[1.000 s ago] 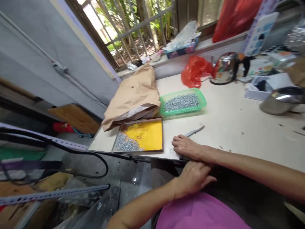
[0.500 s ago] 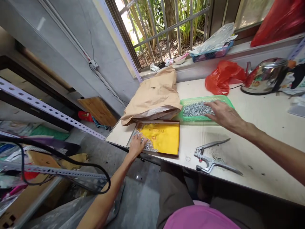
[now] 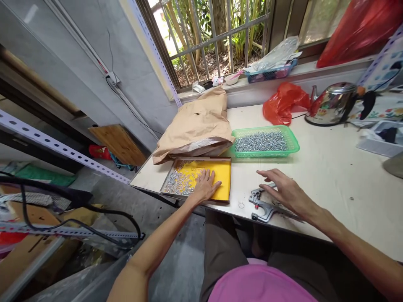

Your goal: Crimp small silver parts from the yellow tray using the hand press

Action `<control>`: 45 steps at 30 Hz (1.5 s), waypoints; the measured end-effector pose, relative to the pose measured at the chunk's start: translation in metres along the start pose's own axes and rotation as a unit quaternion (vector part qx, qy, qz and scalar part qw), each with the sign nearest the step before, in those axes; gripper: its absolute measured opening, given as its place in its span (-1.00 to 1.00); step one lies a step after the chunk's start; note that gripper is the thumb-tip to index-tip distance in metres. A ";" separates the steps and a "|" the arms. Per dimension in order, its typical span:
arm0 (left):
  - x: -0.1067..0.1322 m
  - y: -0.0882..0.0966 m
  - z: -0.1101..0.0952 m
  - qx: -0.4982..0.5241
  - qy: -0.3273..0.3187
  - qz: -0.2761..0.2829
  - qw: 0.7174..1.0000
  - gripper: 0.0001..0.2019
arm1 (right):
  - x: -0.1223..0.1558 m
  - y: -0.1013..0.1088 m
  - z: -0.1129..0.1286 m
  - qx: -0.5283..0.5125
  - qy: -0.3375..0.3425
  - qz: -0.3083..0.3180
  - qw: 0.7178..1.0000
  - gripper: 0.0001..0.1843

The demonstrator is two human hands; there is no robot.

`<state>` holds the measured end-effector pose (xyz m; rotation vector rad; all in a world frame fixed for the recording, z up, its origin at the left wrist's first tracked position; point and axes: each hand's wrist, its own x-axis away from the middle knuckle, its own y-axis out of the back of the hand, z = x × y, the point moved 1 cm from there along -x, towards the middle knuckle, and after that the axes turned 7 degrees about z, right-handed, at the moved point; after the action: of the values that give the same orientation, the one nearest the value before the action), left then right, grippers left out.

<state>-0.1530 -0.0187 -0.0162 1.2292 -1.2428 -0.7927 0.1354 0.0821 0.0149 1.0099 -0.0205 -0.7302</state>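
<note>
The left hand (image 3: 206,185), fingers spread, lies over the yellow tray (image 3: 224,180), small metal pieces (image 3: 179,182) just left of it. The right hand (image 3: 285,191), fingers loosely parted, hovers over the pliers (image 3: 264,210), green basket (image 3: 293,144) beyond it.

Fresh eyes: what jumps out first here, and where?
First, the yellow-lined tray at the front left of the table, strewn with small metal pieces, left hand spread over it. Behind and right sits a green basket of similar pieces. Farther back, a crumpled red bag lies beside the shiny kettle.
</note>
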 end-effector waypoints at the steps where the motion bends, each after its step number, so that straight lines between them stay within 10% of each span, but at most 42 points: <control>1: 0.005 0.000 0.002 -0.012 -0.009 -0.006 1.000 -0.39 | 0.009 0.002 -0.001 -0.009 -0.009 -0.011 1.000 -0.60; 12: 0.020 0.026 0.043 0.003 0.035 -0.168 0.985 -0.71 | 0.076 -0.019 -0.023 -0.036 -0.090 -0.044 0.994 -0.75; 22: -0.002 0.036 0.021 -0.061 -0.095 -0.060 0.992 -0.80 | 0.084 -0.030 -0.011 -0.059 -0.080 -0.047 0.994 -0.78; 27: -0.007 0.038 0.032 0.236 -0.001 -0.133 0.963 -0.84 | 0.040 -0.013 0.018 -0.120 -0.057 -0.059 0.989 -0.76; 32: 0.004 0.040 0.019 0.611 0.061 -0.056 0.787 -0.60 | -0.048 -0.038 0.058 -0.251 -0.065 0.027 0.965 -0.73; 35: 0.017 0.043 0.006 0.681 0.046 -0.029 0.730 -0.56 | -0.088 -0.073 0.068 -0.363 -0.097 0.118 0.919 -0.71; 45: 0.020 0.033 0.003 0.651 0.061 -0.136 0.744 -0.60 | -0.114 -0.112 0.072 -0.314 -0.130 0.089 0.936 -0.73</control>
<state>-0.1569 -0.0310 0.0203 2.5748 -1.5290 0.1418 -0.0373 0.0557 0.0031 0.2904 -0.1009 -0.6376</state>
